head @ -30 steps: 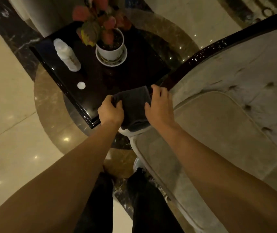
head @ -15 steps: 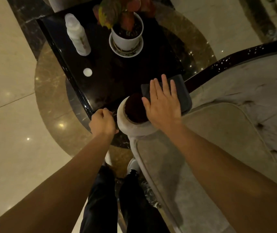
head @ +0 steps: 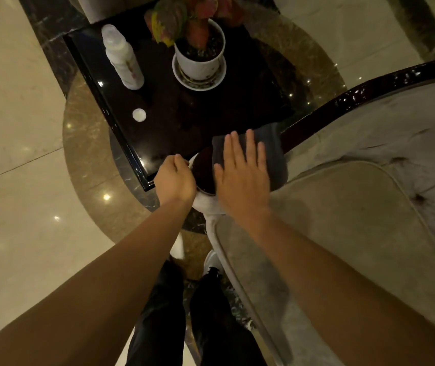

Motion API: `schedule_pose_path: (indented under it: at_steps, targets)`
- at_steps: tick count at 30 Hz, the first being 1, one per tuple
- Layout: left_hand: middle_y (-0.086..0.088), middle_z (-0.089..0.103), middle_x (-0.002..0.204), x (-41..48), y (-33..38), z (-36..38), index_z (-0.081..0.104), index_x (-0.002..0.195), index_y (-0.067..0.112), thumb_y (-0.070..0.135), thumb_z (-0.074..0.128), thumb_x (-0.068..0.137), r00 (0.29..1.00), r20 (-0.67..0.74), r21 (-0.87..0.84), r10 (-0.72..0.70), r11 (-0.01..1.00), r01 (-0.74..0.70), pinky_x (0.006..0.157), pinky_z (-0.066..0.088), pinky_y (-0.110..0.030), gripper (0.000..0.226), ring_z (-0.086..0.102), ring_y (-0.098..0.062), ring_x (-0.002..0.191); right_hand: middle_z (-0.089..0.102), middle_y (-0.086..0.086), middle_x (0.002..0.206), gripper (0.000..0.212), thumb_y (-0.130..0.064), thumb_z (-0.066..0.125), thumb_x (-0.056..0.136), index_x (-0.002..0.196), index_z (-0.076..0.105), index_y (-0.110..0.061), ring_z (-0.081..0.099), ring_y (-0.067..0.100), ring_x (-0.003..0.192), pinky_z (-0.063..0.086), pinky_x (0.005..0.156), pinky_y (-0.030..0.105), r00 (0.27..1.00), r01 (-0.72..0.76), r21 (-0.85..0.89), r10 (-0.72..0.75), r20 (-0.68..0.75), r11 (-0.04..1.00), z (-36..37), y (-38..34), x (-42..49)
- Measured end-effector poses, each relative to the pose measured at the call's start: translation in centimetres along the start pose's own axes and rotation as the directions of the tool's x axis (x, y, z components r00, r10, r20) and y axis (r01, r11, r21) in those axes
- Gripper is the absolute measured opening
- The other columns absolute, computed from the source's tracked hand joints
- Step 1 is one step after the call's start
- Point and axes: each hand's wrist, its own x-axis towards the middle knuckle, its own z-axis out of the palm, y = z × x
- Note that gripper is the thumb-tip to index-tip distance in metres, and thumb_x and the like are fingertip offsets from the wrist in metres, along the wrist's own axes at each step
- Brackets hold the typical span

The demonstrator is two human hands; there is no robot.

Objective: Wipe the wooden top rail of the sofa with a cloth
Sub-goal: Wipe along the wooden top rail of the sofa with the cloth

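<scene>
A dark grey folded cloth [head: 274, 151] lies over the near end of the sofa's dark glossy wooden top rail [head: 369, 88], which curves away to the upper right. My right hand [head: 242, 170] presses flat on the cloth, fingers spread and pointing away from me. The rail's rounded dark end cap [head: 203, 173] shows just left of the cloth. My left hand [head: 175, 179] is curled in a fist against the padded edge beside that end cap, with nothing visible in it.
A glossy black side table [head: 184, 120] stands just beyond the rail's end, bearing a white spray bottle [head: 122, 58], a small white cap [head: 139, 114] and a potted plant [head: 199, 51]. The beige tufted sofa back [head: 369, 207] fills the right. My legs [head: 184, 320] stand on the marble floor.
Both hands held the cloth at the rail's end a second ago. The left hand let go and now rests by the end cap; the right hand flattened on the cloth atop the rail.
</scene>
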Motion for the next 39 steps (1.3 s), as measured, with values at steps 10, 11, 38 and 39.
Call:
schedule_pose_path:
  at_steps: [10,11,38,39]
  targets:
    - [-0.002,0.058,0.098,0.2,1.7,1.0,0.059,0.109,0.011,0.027,0.034,0.106,0.978,0.084,0.171,0.193,0.964,-0.205,0.083,0.049,-0.037,0.03,0.057,-0.019,0.093,0.015,0.012,0.168,0.06,-0.041,0.026,0.106,0.16,0.02,-0.016,0.007,0.035,0.156,0.009,0.125,0.051,0.996,0.089,-0.035,-0.09,-0.016,0.995,-0.9,6.0,0.5]
    - [-0.004,0.06,0.102,0.3,1.8,1.3,0.059,0.112,0.012,0.028,0.035,0.105,0.971,0.114,0.206,0.21,0.951,-0.23,0.085,0.05,-0.039,0.03,0.058,-0.021,0.096,0.016,0.013,0.168,0.06,-0.042,0.026,0.106,0.159,0.021,-0.015,0.005,0.035,0.156,0.008,0.125,0.052,1.0,-0.005,-0.007,0.005,-0.022,1.0,-0.8,4.4,0.4]
    - [-0.005,0.067,0.122,1.3,4.3,6.7,0.069,0.113,0.019,0.043,0.027,0.102,0.919,0.051,0.726,0.391,0.617,-0.303,0.091,0.038,-0.047,0.049,0.052,-0.034,0.115,0.071,0.01,0.109,0.057,-0.055,0.032,0.09,0.119,0.068,-0.021,0.058,0.034,0.11,0.03,0.11,0.051,0.962,0.231,-0.075,-0.217,0.164,0.97,-5.8,12.4,7.9]
    - [-0.006,0.068,0.12,1.3,4.2,6.7,0.069,0.111,0.018,0.042,0.028,0.102,0.92,0.044,0.723,0.39,0.622,-0.299,0.09,0.038,-0.046,0.048,0.053,-0.034,0.114,0.071,0.011,0.11,0.058,-0.055,0.031,0.091,0.116,0.068,-0.019,0.058,0.034,0.112,0.027,0.113,0.053,0.973,0.191,-0.085,-0.178,0.147,0.978,-5.4,11.1,7.7]
